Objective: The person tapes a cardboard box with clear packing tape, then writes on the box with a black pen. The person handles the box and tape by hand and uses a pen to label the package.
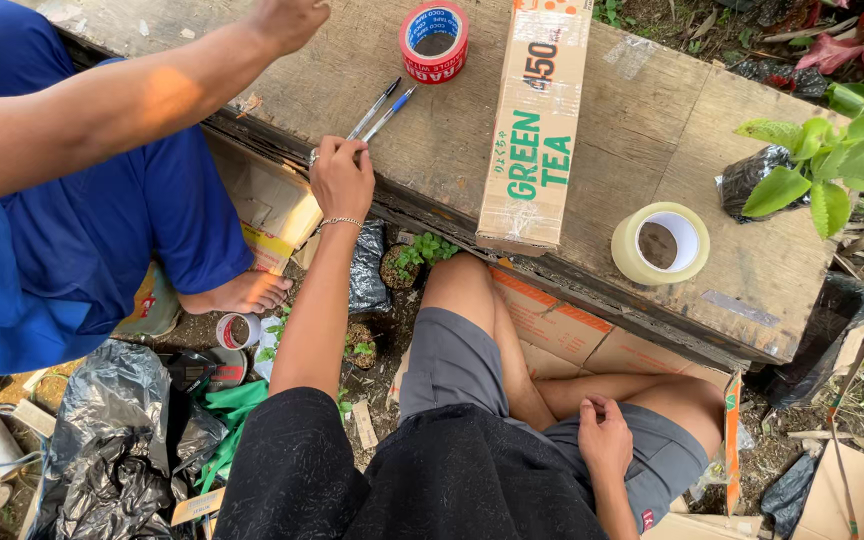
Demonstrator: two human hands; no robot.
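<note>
Left hand (341, 178) reaches up to the near edge of the wooden board (652, 150), its fingers bent together at the lower tips of two pens (380, 111); whether they actually pinch a pen cannot be told. Right hand (604, 438) rests well below the board on the person's own thigh, loosely curled with fingertips meeting and nothing in it.

On the board, a long cardboard box (537, 120) lies lengthwise near the middle, its near end at the board's front edge. To the right of the box, close to the front edge, sits a roll of clear tape (659, 243). At the board's right end stands a leafy plant (832, 165) in a black bag. A red tape roll (434, 40) lies toward the far edge, just left of the box. The pens lie side by side, slanting between the red roll and the left hand. Another person's arm (142, 95) stretches over the board's left end.
</note>
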